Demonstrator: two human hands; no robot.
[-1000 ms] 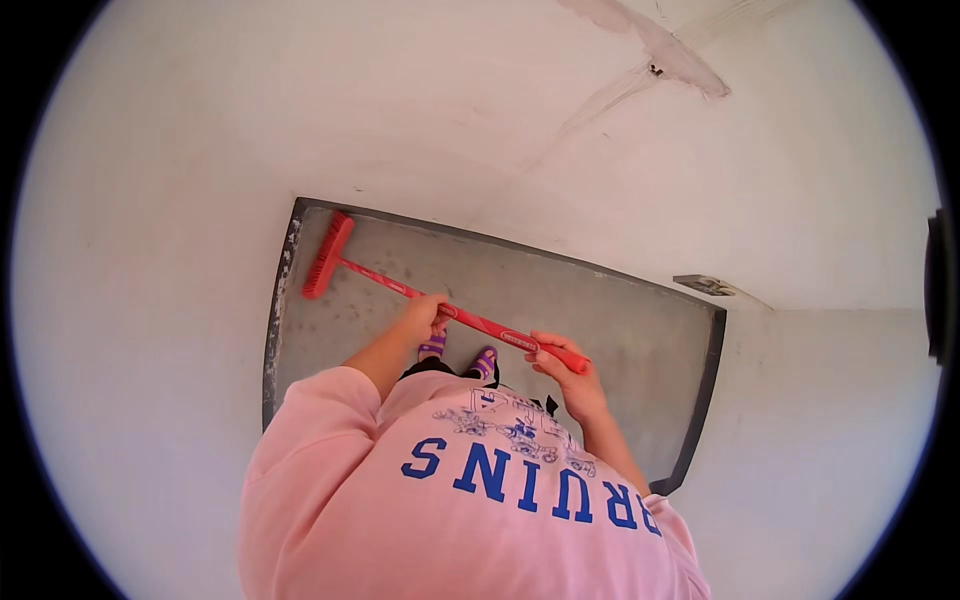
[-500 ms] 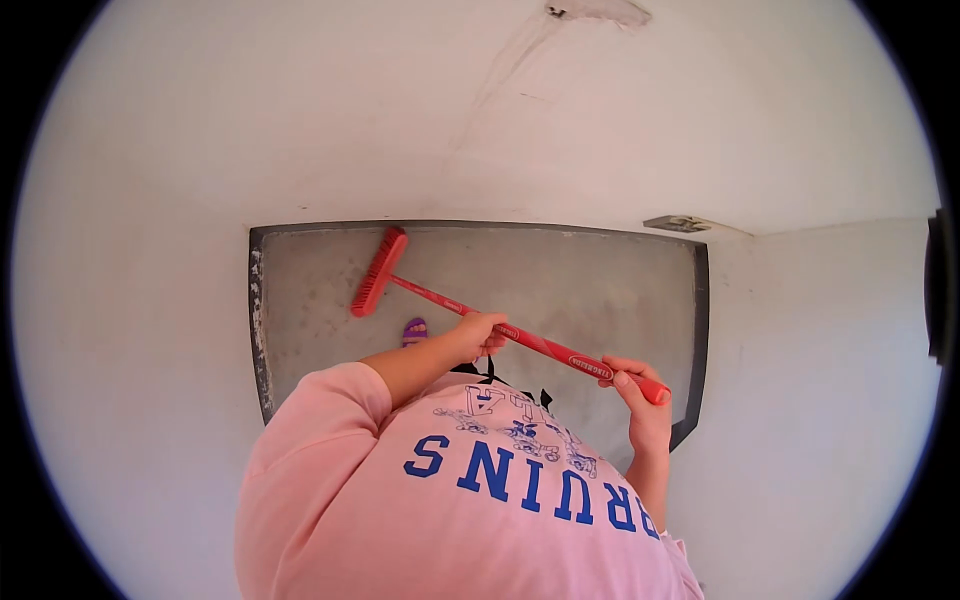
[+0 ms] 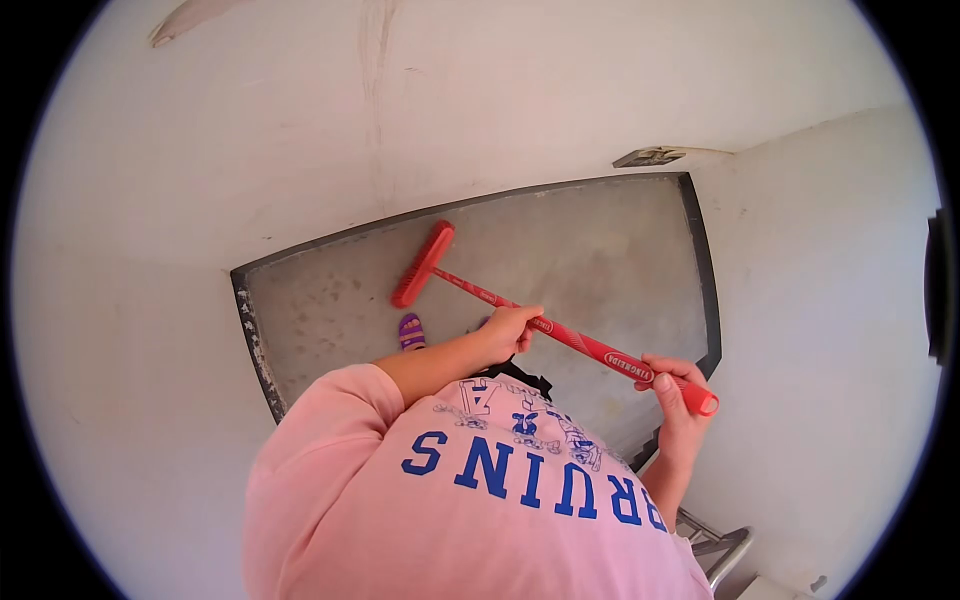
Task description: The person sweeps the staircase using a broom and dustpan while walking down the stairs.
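Observation:
A red broom (image 3: 575, 340) runs slantwise across the view, from its bristled head (image 3: 424, 264) on the grey floor to the round end of its handle at the right. My left hand (image 3: 510, 333) is closed around the middle of the handle. Close to the top end, my right hand (image 3: 680, 402) grips the same handle, with the thumb lying along it. The broom head is left of centre, just beyond a foot in a purple sandal (image 3: 411, 331). My left forearm hides part of the other foot.
Grey floor (image 3: 590, 240) is bordered by a dark skirting edge and pale walls (image 3: 270, 140). A socket plate (image 3: 648, 157) sits low on the far wall. Metal tube rails (image 3: 735, 548) stand at the lower right, beside dark steps (image 3: 640, 445).
The view has turned, tilting the floor's edges and bringing metal rails into sight. In the picture, the broom and both hands have shifted right. Both hands keep hold of the broom.

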